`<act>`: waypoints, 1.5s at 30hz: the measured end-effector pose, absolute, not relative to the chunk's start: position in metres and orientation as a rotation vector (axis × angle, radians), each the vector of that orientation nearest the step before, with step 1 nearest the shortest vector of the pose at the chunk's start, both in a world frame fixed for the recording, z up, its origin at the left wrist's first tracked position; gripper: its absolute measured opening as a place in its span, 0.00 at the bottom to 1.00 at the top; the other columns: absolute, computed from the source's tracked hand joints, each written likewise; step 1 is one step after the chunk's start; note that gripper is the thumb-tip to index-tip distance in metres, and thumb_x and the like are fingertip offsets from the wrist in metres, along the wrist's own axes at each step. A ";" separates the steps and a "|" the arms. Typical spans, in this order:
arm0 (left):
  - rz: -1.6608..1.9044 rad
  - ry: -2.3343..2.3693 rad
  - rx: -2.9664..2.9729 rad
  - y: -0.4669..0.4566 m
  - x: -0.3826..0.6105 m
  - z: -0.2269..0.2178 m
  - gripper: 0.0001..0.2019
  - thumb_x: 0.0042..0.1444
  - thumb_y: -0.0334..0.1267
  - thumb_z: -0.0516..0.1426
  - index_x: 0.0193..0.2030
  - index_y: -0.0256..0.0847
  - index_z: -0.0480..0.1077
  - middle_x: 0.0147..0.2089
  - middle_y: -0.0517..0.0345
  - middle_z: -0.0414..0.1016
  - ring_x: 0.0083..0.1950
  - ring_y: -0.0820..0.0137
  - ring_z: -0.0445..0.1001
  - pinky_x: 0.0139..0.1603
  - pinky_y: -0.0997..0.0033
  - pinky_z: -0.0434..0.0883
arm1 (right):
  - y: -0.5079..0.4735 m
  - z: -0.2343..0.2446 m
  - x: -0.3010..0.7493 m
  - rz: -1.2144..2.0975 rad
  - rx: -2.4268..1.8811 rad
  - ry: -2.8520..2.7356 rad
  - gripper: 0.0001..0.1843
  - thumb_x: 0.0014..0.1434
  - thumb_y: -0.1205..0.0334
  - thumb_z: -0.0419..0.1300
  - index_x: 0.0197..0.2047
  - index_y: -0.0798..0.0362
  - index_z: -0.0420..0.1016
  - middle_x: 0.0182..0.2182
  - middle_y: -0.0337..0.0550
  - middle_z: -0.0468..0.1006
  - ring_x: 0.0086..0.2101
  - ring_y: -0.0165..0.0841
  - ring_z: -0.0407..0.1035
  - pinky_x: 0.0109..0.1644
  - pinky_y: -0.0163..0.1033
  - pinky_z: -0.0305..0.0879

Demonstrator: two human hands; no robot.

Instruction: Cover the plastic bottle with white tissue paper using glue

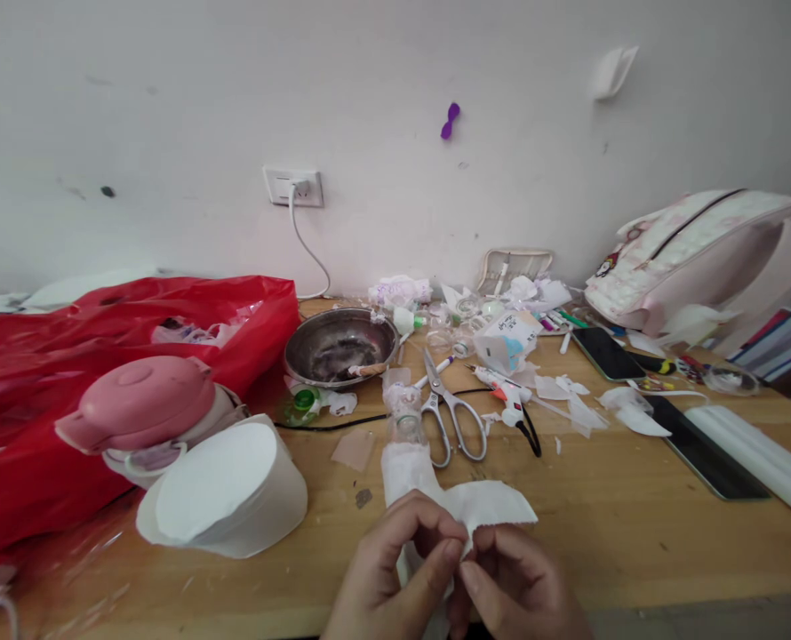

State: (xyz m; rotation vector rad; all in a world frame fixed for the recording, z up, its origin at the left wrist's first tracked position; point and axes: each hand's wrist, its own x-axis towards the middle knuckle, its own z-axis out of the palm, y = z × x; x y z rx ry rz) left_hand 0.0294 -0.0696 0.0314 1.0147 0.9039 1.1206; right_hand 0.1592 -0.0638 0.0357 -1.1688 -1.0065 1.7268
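Near the table's front edge, my left hand [412,564] and my right hand [512,578] pinch a piece of white tissue paper [495,505] between thumbs and fingertips, close together. Part of the tissue spreads out to the right above my right hand. Under and behind my left hand lies a clear plastic bottle [407,428], its lower part wrapped in white tissue and its neck pointing away from me. Silver scissors [450,413] rest just right of the bottle, blades away from me. A white roll of tissue [226,489] lies on its side to the left.
A metal bowl [342,347] stands at the back beside a red plastic bag [235,298] and a pink-lidded container [148,404]. On the right are a glue gun [508,400], paper scraps, two dark phone-like devices [708,449] and a backpack [695,258]. A black cord crosses behind the bottle.
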 end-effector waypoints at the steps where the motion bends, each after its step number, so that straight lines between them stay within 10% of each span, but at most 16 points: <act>1: 1.123 0.901 1.009 -0.070 0.030 0.031 0.10 0.55 0.46 0.57 0.33 0.41 0.69 0.31 0.63 0.63 0.22 0.78 0.67 0.23 0.78 0.66 | -0.064 0.036 0.159 1.724 -1.161 -0.996 0.21 0.41 0.43 0.68 0.24 0.52 0.68 0.15 0.34 0.69 0.17 0.27 0.66 0.24 0.33 0.67; 12: 1.231 1.072 1.189 -0.074 0.024 0.031 0.11 0.51 0.43 0.61 0.42 0.45 0.71 0.36 0.58 0.70 0.38 0.69 0.66 0.40 0.73 0.66 | -0.059 0.038 0.155 1.651 -1.030 -0.833 0.18 0.39 0.49 0.72 0.22 0.53 0.72 0.18 0.36 0.72 0.21 0.26 0.66 0.26 0.30 0.65; 26: 1.414 1.038 1.053 -0.072 0.024 0.029 0.02 0.53 0.35 0.60 0.34 0.42 0.71 0.32 0.59 0.72 0.35 0.73 0.70 0.37 0.79 0.68 | -0.060 0.036 0.159 1.624 -1.265 -1.009 0.25 0.42 0.39 0.65 0.23 0.56 0.72 0.15 0.33 0.64 0.16 0.22 0.55 0.20 0.28 0.54; 38: 1.369 0.870 1.075 -0.069 0.030 0.015 0.23 0.57 0.36 0.57 0.57 0.52 0.55 0.46 0.55 0.71 0.37 0.74 0.68 0.41 0.73 0.67 | -0.060 0.033 0.156 1.519 -1.265 -0.951 0.24 0.42 0.40 0.66 0.25 0.55 0.74 0.18 0.36 0.69 0.19 0.24 0.59 0.22 0.30 0.57; 45: 1.272 0.974 1.108 -0.071 0.030 0.019 0.11 0.57 0.38 0.57 0.47 0.46 0.65 0.42 0.56 0.70 0.37 0.72 0.66 0.42 0.72 0.66 | -0.062 0.033 0.157 1.523 -1.317 -0.930 0.26 0.39 0.36 0.66 0.26 0.53 0.76 0.19 0.38 0.72 0.20 0.27 0.61 0.23 0.31 0.60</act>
